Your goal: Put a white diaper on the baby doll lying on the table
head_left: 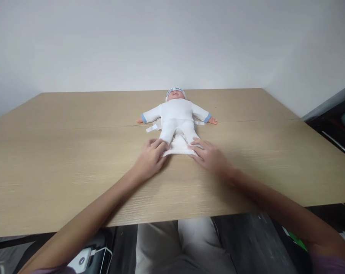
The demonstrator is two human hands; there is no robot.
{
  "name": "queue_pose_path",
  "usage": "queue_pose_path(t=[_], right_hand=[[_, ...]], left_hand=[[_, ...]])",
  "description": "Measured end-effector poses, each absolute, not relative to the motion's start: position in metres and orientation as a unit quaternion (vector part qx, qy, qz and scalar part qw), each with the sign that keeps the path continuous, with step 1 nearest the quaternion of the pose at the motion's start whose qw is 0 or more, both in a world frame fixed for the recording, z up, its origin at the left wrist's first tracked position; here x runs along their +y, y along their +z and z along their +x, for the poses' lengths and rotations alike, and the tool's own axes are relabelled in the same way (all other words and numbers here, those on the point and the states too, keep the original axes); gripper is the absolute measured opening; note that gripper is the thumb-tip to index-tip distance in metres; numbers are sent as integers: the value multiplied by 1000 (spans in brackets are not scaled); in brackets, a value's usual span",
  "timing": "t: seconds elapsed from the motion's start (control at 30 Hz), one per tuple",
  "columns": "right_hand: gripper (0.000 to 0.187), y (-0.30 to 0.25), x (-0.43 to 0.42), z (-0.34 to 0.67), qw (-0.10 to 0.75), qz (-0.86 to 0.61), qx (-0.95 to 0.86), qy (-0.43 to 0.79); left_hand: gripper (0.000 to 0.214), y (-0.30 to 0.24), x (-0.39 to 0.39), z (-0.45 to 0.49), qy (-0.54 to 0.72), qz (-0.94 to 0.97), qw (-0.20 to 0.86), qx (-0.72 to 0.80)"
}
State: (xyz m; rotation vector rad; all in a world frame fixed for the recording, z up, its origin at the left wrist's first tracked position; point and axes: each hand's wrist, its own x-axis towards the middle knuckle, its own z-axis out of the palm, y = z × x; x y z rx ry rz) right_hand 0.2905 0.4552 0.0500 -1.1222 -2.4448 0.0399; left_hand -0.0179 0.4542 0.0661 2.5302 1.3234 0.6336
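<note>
A baby doll (176, 109) in a white suit with blue cuffs lies on its back, its head in a lettered cap toward the wall and its arms spread. Beneath its hips and legs is a white diaper (178, 146), with tabs showing at both sides of the waist. My left hand (153, 155) is closed on the diaper's near left corner, beside one doll leg. At the near right corner, my right hand (209, 155) has its fingers closed on the diaper's edge by the other leg. The doll's feet are mostly hidden by my fingers.
The doll lies on a wide light wooden table (75, 167) with a seam across it, against a pale wall (149, 45). A white device with a cable (81, 260) is below the front edge at left. Dark furniture (332, 118) stands at the right.
</note>
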Motion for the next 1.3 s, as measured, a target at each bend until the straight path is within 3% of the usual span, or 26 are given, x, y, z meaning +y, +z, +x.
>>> queue_pose_path(t=[0.13, 0.27, 0.47, 0.6, 0.77, 0.93, 1.1, 1.3], right_hand=[[35, 70, 490, 288, 274, -429, -859, 57], [36, 84, 555, 275, 410, -431, -795, 119], [34, 70, 625, 249, 440, -512, -685, 274], [38, 56, 613, 252, 461, -485, -653, 354], [48, 55, 557, 269, 449, -449, -660, 402], [52, 62, 531, 296, 419, -479, -676, 373], [36, 44, 523, 330, 419, -540, -696, 220], [36, 23, 511, 344, 317, -597, -731, 95]], left_hand=[[26, 87, 483, -20, 281, 824, 153, 468], [30, 104, 546, -15, 373, 787, 164, 464], [37, 91, 637, 3, 437, 645, 386, 494], [39, 70, 629, -1, 457, 601, 491, 435], [51, 67, 569, -15, 385, 586, 585, 409], [45, 84, 542, -18, 370, 616, 520, 462], [29, 103, 536, -7, 416, 696, 301, 502], [29, 125, 514, 51, 340, 834, 95, 425]])
